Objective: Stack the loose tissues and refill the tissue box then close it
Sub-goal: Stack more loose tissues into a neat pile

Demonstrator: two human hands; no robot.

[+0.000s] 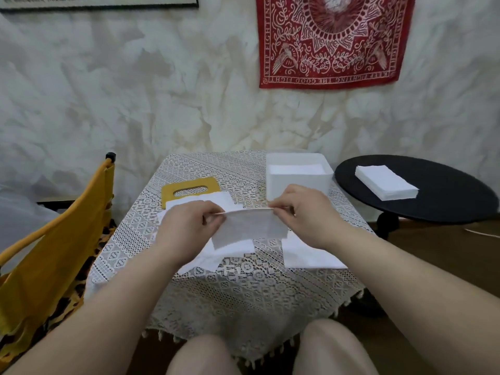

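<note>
The person's left hand (186, 223) and right hand (303, 209) each pinched a top corner of one thin white tissue (251, 226), stretched between them above the lace-covered table (243, 288). More loose white tissues (216, 255) lay scattered beneath it, and a neat white pile (308, 257) sat just right of them. The open white plastic tissue box (297, 177) stood at the far right, tissues already inside. Its yellow slotted lid (189, 189) lay flat at the far left, partly under the tissues. A thick white stack (385, 182) rested on the round black side table (446, 209)
</note>
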